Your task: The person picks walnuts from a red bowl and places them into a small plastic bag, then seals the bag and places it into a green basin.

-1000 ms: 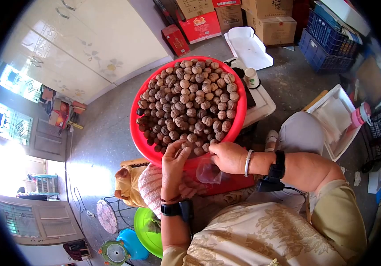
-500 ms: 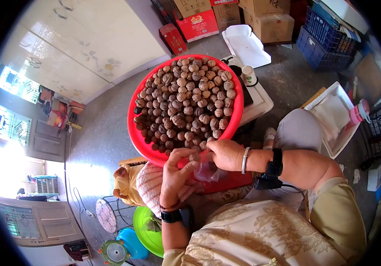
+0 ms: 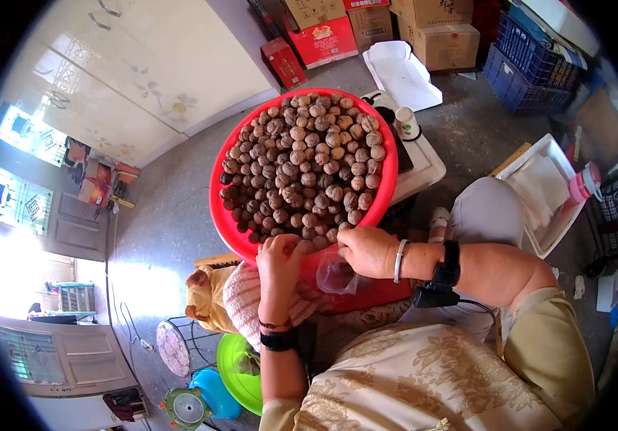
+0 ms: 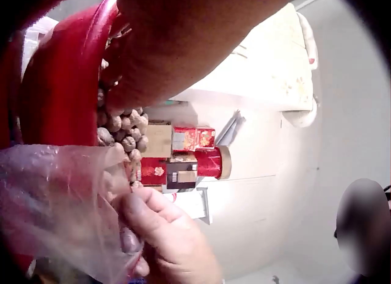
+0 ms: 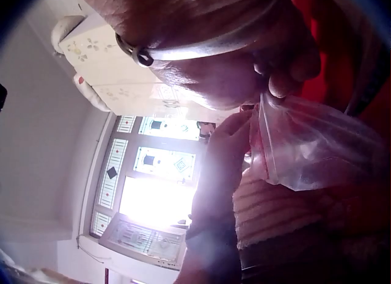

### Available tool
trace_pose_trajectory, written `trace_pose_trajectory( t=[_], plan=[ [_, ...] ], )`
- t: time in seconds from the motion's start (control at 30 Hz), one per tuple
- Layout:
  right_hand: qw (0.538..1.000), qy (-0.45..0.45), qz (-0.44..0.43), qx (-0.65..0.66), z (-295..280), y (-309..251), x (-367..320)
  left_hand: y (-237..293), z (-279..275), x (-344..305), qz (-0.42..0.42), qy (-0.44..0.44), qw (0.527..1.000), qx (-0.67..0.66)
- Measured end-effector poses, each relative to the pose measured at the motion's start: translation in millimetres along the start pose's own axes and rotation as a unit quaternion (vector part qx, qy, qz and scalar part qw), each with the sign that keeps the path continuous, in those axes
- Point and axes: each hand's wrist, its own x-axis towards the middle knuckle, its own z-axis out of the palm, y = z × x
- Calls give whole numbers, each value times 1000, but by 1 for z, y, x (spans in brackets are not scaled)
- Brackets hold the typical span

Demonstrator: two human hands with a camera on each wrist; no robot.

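A wide red basin (image 3: 388,188) heaped with walnuts (image 3: 298,154) stands in front of me. My left hand (image 3: 279,269) is at the basin's near edge, its fingers bent over the walnuts there; I cannot tell whether they hold one. My right hand (image 3: 372,251), with a bracelet at the wrist, pinches the edge of a clear plastic bag (image 3: 336,276) just below the rim. In the left wrist view the bag (image 4: 61,204) hangs beside the basin, with the right hand's thumb and fingers (image 4: 146,220) at its edge. The right wrist view shows the bag (image 5: 311,143) partly spread.
A white stand with a paper cup (image 3: 406,123) is right of the basin. Further right are a white tray (image 3: 538,194) with a pink-lidded container (image 3: 583,183) and blue crates (image 3: 521,79). Cartons (image 3: 442,47) line the back. A green basin (image 3: 233,373) stands at lower left.
My left hand moved from the walnuts back toward the bag, with a walnut near its fingers, then returned to the basin's near edge. The right hand stays at the bag.
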Motion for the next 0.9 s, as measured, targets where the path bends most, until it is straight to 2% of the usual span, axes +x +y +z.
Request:
trace_pose_trajectory(
  t=[0.03,0.1,0.13,0.2,0.4,0.53,0.6,0.63,0.67,0.7,0.73,0.8,0.9],
  plan=[
    [1000,0,-1,0,0,0,0,-3,4,1,0,1,1000,0],
    [1000,-2,2,15,1,2,0,-1,10,4,-18,-38,991,128],
    [1000,-1,3,15,1,2,1,-1,11,6,-17,-39,991,127],
    [1000,-3,12,19,1,2,1,1,12,9,-70,-71,989,110],
    [1000,-13,8,13,4,4,2,-7,17,24,-98,-149,974,138],
    [1000,5,7,16,4,4,1,-19,22,22,-103,-140,978,115],
    [1000,3,5,17,6,7,2,-26,24,17,-104,-63,984,-134],
    [1000,3,5,17,6,8,2,-30,23,14,-104,-63,984,-134],
    [1000,4,1,11,4,6,1,-26,15,12,-104,-78,953,-274],
    [1000,3,-4,6,4,5,1,-22,7,9,-103,-90,903,-408],
    [1000,2,-6,7,4,4,2,-19,-2,6,-104,-88,903,-407],
    [1000,12,-23,-8,4,5,1,-13,-16,2,-149,-156,892,-397],
    [1000,2,-11,6,4,6,3,-10,-17,-2,-114,-159,884,-424]
  ],
)
